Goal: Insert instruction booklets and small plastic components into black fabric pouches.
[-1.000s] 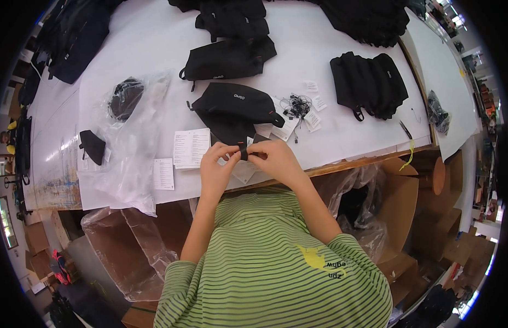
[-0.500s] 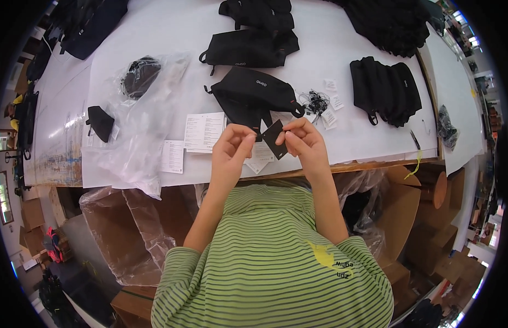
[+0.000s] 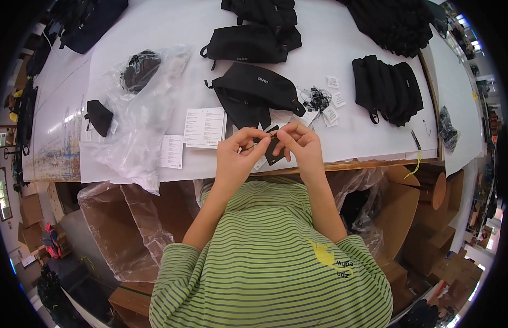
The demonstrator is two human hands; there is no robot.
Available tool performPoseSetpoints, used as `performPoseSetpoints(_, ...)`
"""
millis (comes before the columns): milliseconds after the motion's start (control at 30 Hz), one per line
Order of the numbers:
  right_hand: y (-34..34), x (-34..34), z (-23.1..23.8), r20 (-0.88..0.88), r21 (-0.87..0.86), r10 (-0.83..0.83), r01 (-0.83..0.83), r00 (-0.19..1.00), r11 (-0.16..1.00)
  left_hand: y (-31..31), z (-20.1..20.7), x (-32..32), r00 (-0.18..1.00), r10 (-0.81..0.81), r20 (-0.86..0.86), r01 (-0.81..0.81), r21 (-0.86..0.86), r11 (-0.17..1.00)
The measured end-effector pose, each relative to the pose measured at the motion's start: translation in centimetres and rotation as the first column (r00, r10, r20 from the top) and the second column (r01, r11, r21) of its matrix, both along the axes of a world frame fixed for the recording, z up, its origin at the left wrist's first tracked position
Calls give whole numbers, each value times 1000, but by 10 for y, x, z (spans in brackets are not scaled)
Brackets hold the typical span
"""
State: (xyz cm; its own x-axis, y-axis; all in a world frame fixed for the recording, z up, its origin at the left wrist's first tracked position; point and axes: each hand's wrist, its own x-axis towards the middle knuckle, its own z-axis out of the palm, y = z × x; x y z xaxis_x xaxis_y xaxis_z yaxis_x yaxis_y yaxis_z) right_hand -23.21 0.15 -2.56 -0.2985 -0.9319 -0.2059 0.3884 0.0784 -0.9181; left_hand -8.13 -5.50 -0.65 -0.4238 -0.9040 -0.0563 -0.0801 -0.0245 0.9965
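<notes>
Both hands are at the near edge of the white-topped table (image 3: 319, 60), around the middle, working on a small black rectangular card tag (image 3: 273, 155). The right hand (image 3: 303, 145) has the tag's upper end pinched between thumb and forefinger. The left hand (image 3: 234, 153) is right next to it, thumb and forefinger close together, but the fingers hide whatever's between them, so can't tell if it's gripping anything.

The tag's long axis runs roughly front to back, a bit tilted, with its lower end pointing at the near edge.

Just past the hands is a black fabric pouch (image 3: 254, 93), long axis slanting left to right, its looped end pointing right and slightly toward the near edge. A folded part of it reaches down toward the fingers.

Off to the left there's a stack of white printed leaflets (image 3: 199, 128), then a crumpled clear plastic bag (image 3: 139, 128). Right of the pouch sits a tangle of thin black strings (image 3: 317, 99) beside small white labels (image 3: 331, 115). Overlapping black pouches (image 3: 388, 90) lie near the right edge.
</notes>
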Motion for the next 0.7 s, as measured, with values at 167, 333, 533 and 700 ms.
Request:
performPoseSetpoints(167,1,1,2,23,-6,29,-29,999,1000,1,4,-1,999,-1,36,2,-39,999)
performPoseSetpoints(333,0,2,8,-92,19,40,-39,995,999,1,4,1,997,-22,73,25,-37,999)
performPoseSetpoints(533,2,-14,-1,-439,-30,110,-137,892,990,4,-1,4,991,-35,130,53,-136,989)
performPoseSetpoints(700,-31,-8,21,-705,22,200,-261,680,965,23,-6,2,950,-161,266,243,-312,918)
